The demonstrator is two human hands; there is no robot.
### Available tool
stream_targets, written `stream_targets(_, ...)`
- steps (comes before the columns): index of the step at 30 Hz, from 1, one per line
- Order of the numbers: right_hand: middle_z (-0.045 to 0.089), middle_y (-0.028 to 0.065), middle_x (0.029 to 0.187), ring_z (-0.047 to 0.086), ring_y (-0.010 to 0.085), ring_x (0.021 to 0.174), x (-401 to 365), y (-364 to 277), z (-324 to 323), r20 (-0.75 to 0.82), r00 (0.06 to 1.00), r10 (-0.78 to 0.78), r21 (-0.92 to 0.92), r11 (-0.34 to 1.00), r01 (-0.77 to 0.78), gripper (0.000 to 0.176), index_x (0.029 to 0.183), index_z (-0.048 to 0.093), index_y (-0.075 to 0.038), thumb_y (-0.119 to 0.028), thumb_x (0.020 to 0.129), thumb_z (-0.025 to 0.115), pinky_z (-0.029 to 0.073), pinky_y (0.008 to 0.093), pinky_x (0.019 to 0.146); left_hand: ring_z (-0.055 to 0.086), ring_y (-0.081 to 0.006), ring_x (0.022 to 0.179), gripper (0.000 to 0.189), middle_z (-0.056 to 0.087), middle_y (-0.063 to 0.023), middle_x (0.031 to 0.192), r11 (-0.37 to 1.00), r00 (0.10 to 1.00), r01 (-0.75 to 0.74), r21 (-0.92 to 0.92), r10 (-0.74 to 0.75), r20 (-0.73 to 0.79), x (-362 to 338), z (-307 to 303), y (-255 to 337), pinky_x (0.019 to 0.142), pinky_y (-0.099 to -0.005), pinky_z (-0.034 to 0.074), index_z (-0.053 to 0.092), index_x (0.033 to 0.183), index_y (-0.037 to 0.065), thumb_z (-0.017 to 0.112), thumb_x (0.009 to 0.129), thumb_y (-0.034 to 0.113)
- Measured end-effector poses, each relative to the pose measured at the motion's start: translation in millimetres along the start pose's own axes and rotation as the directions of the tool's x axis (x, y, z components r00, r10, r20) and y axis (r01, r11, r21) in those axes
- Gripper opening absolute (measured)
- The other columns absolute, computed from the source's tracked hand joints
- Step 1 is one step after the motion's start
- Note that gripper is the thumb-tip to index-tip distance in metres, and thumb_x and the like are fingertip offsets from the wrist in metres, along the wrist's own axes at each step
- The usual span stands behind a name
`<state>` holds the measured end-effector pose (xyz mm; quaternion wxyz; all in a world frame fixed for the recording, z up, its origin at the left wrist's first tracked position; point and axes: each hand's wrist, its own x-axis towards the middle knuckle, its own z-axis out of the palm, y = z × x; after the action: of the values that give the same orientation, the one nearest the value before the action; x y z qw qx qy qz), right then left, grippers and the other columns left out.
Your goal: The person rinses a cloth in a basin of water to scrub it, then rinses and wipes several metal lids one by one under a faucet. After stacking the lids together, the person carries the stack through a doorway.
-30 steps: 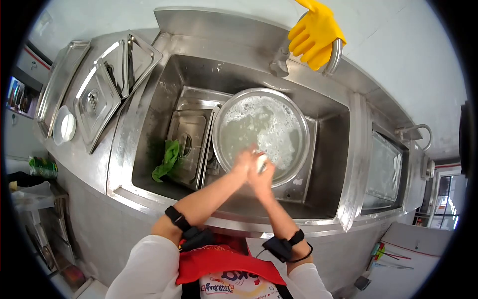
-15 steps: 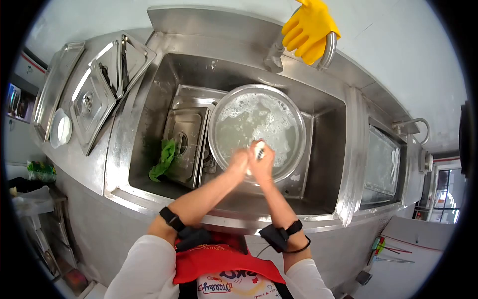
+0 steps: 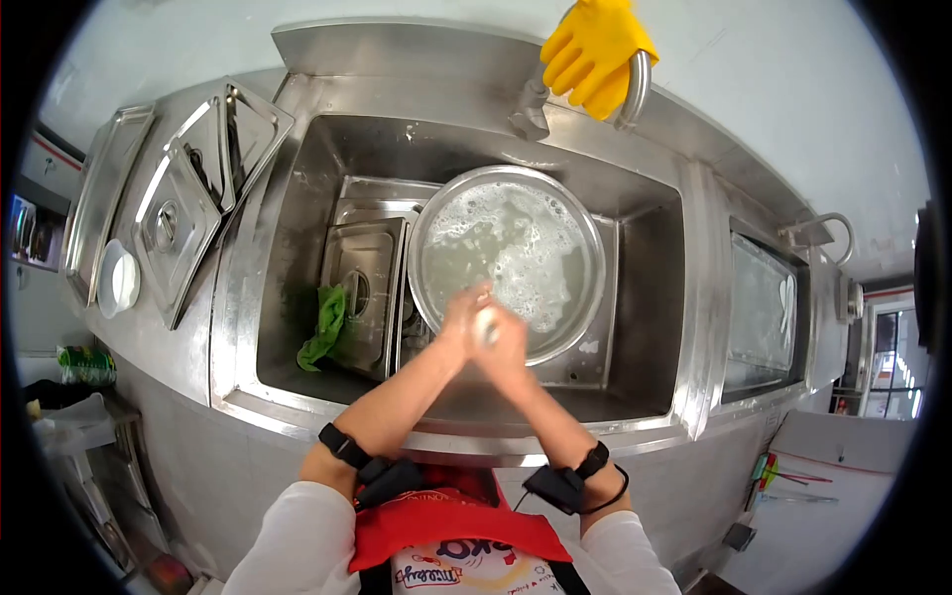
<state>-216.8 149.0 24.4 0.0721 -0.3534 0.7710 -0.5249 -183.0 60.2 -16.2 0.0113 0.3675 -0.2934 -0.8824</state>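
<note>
Over the near rim of a round metal basin (image 3: 593, 288), my left hand (image 3: 459, 319) and my right hand (image 3: 505, 345) are pressed together. A small white thing (image 3: 485, 327) shows between them, mostly covered by the fingers; its kind cannot be made out. Both hands look closed, though motion blurs them. Cloudy, foamy water (image 3: 535, 243) fills the basin, which stands in a deep steel sink (image 3: 640, 327). Left of the basin lies a steel pan lid (image 3: 369, 253), with a green cloth (image 3: 325, 327) over its near left part.
Several steel lids (image 3: 178, 233) and a white bowl (image 3: 119, 280) sit on the left counter. Yellow rubber gloves (image 3: 595, 55) hang over the faucet (image 3: 637, 94) behind the sink. On the right, a second sink (image 3: 759, 382) holds a clear container (image 3: 762, 307).
Both hands have shifted left and slightly nearer me, with the white thing between them. The view has also moved a little. The basin and lids stay in place.
</note>
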Motion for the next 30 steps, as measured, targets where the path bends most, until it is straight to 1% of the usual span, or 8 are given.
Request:
stream_targets(7, 0.058, 0.0167, 0.072, 0.058, 0.0334, 0.067, 31, 24, -8, -0.022, 0.974, 0.225, -0.108, 0.968, -0.226, 0.021, 0.082, 0.057, -0.005, -0.008, 0.063, 0.065, 0.046, 0.0375, 0.059, 0.055, -0.0142, 0.062, 0.026, 0.057, -0.0049, 0.073, 0.986, 0.980, -0.123, -0.110, 0.103, -0.173, -13, 22, -11, 0.055, -0.0270, 0.045, 0.057, 0.088, 0.001, 0.055, 0.081, 0.026)
stream_targets(11, 0.058, 0.0146, 0.068, 0.058, 0.0327, 0.063, 1, -32, -2, 0.079, 0.986, -0.149, -0.096, 0.983, 0.156, 0.018, 0.077, 0.056, -0.003, -0.011, 0.065, 0.066, 0.045, 0.0363, 0.056, 0.054, -0.0143, 0.071, 0.028, 0.057, -0.0065, 0.085, 0.998, 0.998, -0.042, 0.055, 0.040, 0.044, -3, -9, 2, 0.060, -0.0255, 0.046, 0.054, 0.096, 0.001, 0.055, 0.082, 0.026)
stream_targets(13, 0.058, 0.0134, 0.068, 0.057, 0.0332, 0.063, 2, -9, -2, 0.028, 1.000, -0.001, -0.038, 0.999, 0.002, 0.018, 0.077, 0.057, -0.004, -0.012, 0.064, 0.066, 0.045, 0.0356, 0.055, 0.055, -0.0150, 0.076, 0.029, 0.056, -0.0064, 0.090, 0.946, 0.962, -0.272, 0.174, 0.263, 0.073, -13, -1, -11, 0.063, -0.0260, 0.047, 0.053, 0.101, 0.002, 0.054, 0.083, 0.025)
stream_targets(16, 0.058, 0.0089, 0.065, 0.058, 0.0247, 0.059, 20, 34, -6, -0.020, 0.962, 0.272, 0.052, 0.961, -0.271, 0.018, 0.079, 0.058, -0.004, -0.019, 0.071, 0.064, 0.045, 0.0332, 0.055, 0.057, -0.0161, 0.083, 0.028, 0.058, -0.0058, 0.093, 0.970, 0.999, -0.042, -0.240, 0.044, 0.004, -30, 24, 0, 0.074, -0.0319, 0.046, 0.053, 0.103, 0.005, 0.048, 0.087, 0.027)
stream_targets(21, 0.057, 0.0032, 0.080, 0.055, 0.0119, 0.073, 21, 43, -25, 0.199, 0.665, 0.720, 0.791, 0.283, -0.543, 0.032, 0.093, 0.055, -0.003, -0.034, 0.084, 0.054, 0.046, 0.0291, 0.062, 0.056, -0.0156, 0.084, 0.023, 0.058, -0.0029, 0.089, 0.952, 0.993, 0.029, -0.305, 0.006, 0.115, -31, 11, 26, 0.076, -0.0345, 0.045, 0.053, 0.092, 0.010, 0.054, 0.084, 0.032)
stream_targets(24, 0.058, 0.0054, 0.092, 0.056, 0.0144, 0.085, 19, 32, -36, 0.271, 0.655, 0.705, 0.777, 0.240, -0.581, 0.042, 0.102, 0.051, -0.003, -0.041, 0.085, 0.051, 0.046, 0.0301, 0.074, 0.055, -0.0171, 0.090, 0.021, 0.057, -0.0042, 0.094, 0.981, 0.979, -0.101, -0.166, 0.127, 0.158, -26, -3, 20, 0.078, -0.0355, 0.044, 0.054, 0.092, 0.010, 0.058, 0.082, 0.028)
stream_targets(28, 0.060, 0.0062, 0.089, 0.060, 0.0198, 0.075, 6, -7, -23, 0.107, 0.770, 0.629, 0.432, 0.668, -0.606, 0.030, 0.095, 0.053, -0.003, -0.026, 0.078, 0.063, 0.047, 0.0336, 0.069, 0.055, -0.0181, 0.089, 0.041, 0.056, -0.0074, 0.096, 0.991, 0.990, -0.027, -0.127, 0.009, -0.138, -26, 5, 20, 0.075, -0.0328, 0.045, 0.042, 0.109, 0.005, 0.065, 0.077, 0.018)
stream_targets(30, 0.062, 0.0108, 0.084, 0.062, 0.0263, 0.074, 1, -30, -9, 0.134, 0.983, -0.126, 0.113, 0.987, 0.111, 0.023, 0.087, 0.059, -0.009, -0.009, 0.066, 0.068, 0.048, 0.0336, 0.065, 0.058, -0.0202, 0.077, 0.048, 0.055, -0.0118, 0.096, 0.990, 0.985, 0.044, -0.134, -0.065, -0.158, 6, -23, 3, 0.064, -0.0313, 0.048, 0.040, 0.111, 0.003, 0.064, 0.078, 0.025)
